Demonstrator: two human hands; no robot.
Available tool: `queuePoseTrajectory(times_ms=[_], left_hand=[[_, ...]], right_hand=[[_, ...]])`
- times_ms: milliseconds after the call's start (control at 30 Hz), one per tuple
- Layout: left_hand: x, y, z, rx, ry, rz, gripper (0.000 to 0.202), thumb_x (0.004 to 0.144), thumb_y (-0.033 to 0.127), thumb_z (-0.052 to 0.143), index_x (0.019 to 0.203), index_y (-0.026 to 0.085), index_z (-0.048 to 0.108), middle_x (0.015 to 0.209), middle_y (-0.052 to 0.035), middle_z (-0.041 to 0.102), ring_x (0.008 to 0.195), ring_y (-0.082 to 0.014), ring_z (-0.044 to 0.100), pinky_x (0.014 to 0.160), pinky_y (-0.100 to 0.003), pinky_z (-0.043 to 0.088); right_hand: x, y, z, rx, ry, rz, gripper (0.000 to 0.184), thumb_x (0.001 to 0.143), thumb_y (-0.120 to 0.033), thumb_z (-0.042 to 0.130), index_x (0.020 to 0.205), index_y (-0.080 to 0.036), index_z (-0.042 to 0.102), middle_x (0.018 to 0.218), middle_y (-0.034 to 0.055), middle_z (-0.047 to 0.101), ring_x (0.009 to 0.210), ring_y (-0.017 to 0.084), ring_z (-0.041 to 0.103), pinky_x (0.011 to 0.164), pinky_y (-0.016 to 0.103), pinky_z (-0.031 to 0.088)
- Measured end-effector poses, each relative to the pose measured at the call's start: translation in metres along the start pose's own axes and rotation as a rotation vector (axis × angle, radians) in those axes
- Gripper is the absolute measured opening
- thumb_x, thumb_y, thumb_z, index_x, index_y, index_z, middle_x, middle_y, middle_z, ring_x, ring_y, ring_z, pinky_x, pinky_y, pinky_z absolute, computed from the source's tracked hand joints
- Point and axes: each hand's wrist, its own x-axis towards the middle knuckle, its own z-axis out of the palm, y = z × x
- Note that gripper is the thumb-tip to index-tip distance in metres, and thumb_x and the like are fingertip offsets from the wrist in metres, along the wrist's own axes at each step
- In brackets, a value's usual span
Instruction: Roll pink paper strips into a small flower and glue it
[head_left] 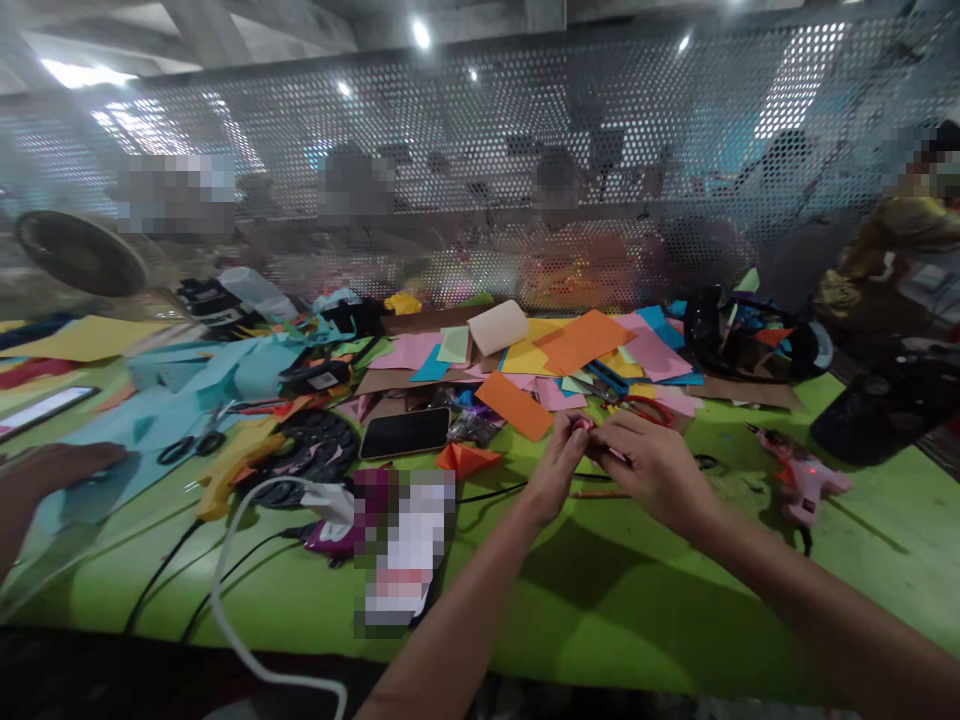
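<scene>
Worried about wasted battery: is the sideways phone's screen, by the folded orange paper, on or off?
Apparently off: the phone shows plain black.

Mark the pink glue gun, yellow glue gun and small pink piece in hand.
Pink glue gun (808,484), head view: body.
Yellow glue gun (237,464), head view: body.
Small pink piece (583,424), head view: exposed upper part.

The left hand (559,465) curls with its thumb (577,442) pressed toward its bent fingers; just beside it, the right hand (656,465) angles inward, back uppermost, fingertips pinched close to the left thumb. Behind them, the bare left forearm (472,595) and right forearm (787,600) spread apart.
</scene>
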Motion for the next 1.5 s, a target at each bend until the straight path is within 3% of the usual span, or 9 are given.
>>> queuePoseTrajectory(times_ms=[167,400,667,1000,1267,1400,1500], left_hand=[[0.002,-0.001,0.003,-0.165,0.086,-0.061,0.044,0.087,0.065,0.054,0.093,0.022,0.052,0.090,-0.0011,0.051,0.089,-0.0172,0.048,0.087,-0.030,0.043],[0.008,-0.001,0.002,-0.323,0.163,-0.093,0.051,0.080,0.072,0.058,0.092,0.023,0.052,0.076,0.0016,0.050,0.071,-0.0151,0.045,0.073,-0.030,0.041],[0.004,0.002,0.000,-0.205,0.141,-0.018,0.047,0.084,0.067,0.057,0.095,0.021,0.053,0.087,-0.0003,0.052,0.082,-0.0160,0.048,0.082,-0.030,0.041],[0.001,-0.002,-0.004,-0.115,0.029,-0.007,0.035,0.087,0.053,0.060,0.102,0.023,0.053,0.095,-0.0006,0.051,0.089,-0.0164,0.048,0.086,-0.029,0.040],[0.000,-0.003,-0.006,-0.024,0.025,-0.010,0.025,0.090,0.045,0.055,0.101,0.022,0.052,0.093,-0.0006,0.049,0.089,-0.0170,0.046,0.085,-0.029,0.041],[0.001,-0.005,-0.006,-0.036,0.029,-0.010,0.028,0.091,0.048,0.054,0.101,0.023,0.050,0.092,-0.0008,0.049,0.086,-0.0168,0.046,0.082,-0.029,0.042],[0.002,-0.004,-0.007,-0.056,0.043,-0.002,0.031,0.089,0.052,0.056,0.099,0.023,0.049,0.090,-0.0005,0.048,0.082,-0.0160,0.046,0.079,-0.029,0.041]], right_hand=[[-0.002,0.000,0.001,0.089,0.031,0.038,0.014,0.094,-0.021,0.059,0.098,-0.021,0.072,0.090,0.0056,0.071,0.082,0.017,0.066,0.073,0.026,0.049],[-0.007,0.009,-0.009,0.138,0.114,0.120,0.017,0.093,-0.020,0.060,0.103,-0.025,0.073,0.092,0.0041,0.072,0.084,0.018,0.067,0.074,0.027,0.050],[-0.010,0.004,0.000,0.166,0.084,0.054,0.019,0.094,-0.019,0.058,0.105,-0.025,0.074,0.095,0.0052,0.072,0.088,0.018,0.067,0.076,0.028,0.051],[-0.010,0.000,0.008,-0.030,0.058,-0.010,0.017,0.095,-0.017,0.054,0.095,-0.020,0.071,0.091,0.0061,0.073,0.081,0.017,0.066,0.074,0.027,0.049],[-0.009,-0.003,0.008,-0.203,-0.009,-0.058,0.016,0.094,-0.016,0.051,0.089,-0.017,0.067,0.084,0.0070,0.069,0.077,0.019,0.062,0.067,0.028,0.044],[-0.010,-0.003,0.006,-0.094,-0.023,0.005,0.014,0.091,-0.016,0.055,0.097,-0.019,0.067,0.092,0.0075,0.069,0.083,0.020,0.064,0.070,0.029,0.046],[-0.012,-0.002,-0.004,0.077,0.017,0.061,0.025,0.090,-0.020,0.057,0.114,-0.023,0.065,0.103,0.0075,0.069,0.085,0.019,0.064,0.072,0.029,0.049]])
